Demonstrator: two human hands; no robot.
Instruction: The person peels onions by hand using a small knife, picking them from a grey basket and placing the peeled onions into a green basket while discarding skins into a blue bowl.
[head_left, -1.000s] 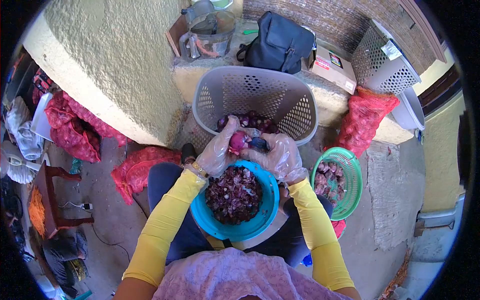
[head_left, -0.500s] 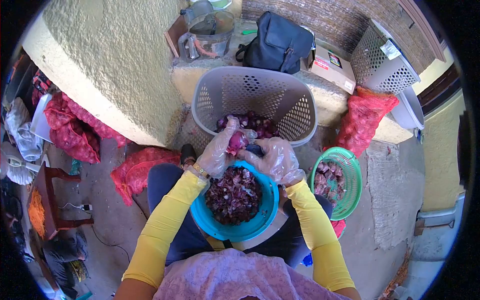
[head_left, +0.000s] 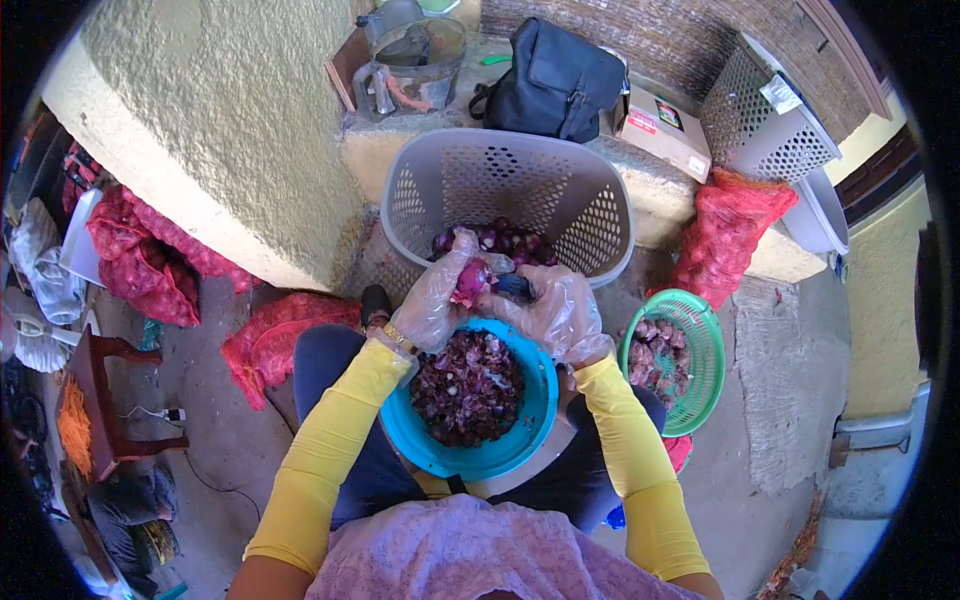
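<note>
My left hand [head_left: 440,295], in a clear plastic glove, is closed around a red onion [head_left: 471,282]. My right hand [head_left: 557,312], gloved the same way, grips a dark-handled tool [head_left: 515,288] right against the onion; its working end is hidden. Both hands are held over the far rim of a blue basin [head_left: 545,415], which sits between my knees. Purple onion skins and scraps [head_left: 467,390] fill much of the basin. Just beyond my hands stands a grey perforated basket [head_left: 600,215] with several shiny red onions [head_left: 525,245] at its bottom.
To the right, a green colander [head_left: 708,375] holds pale purple pieces, with a red mesh sack [head_left: 733,235] behind it. More mesh sacks [head_left: 285,340] lie at left. A black backpack [head_left: 565,80], a carton [head_left: 662,130] and a clear jug [head_left: 415,75] rest on the ledge.
The right hand and the dark-handled tool have shifted slightly beside the onion. The left hand keeps its hold on the onion with almost no movement.
</note>
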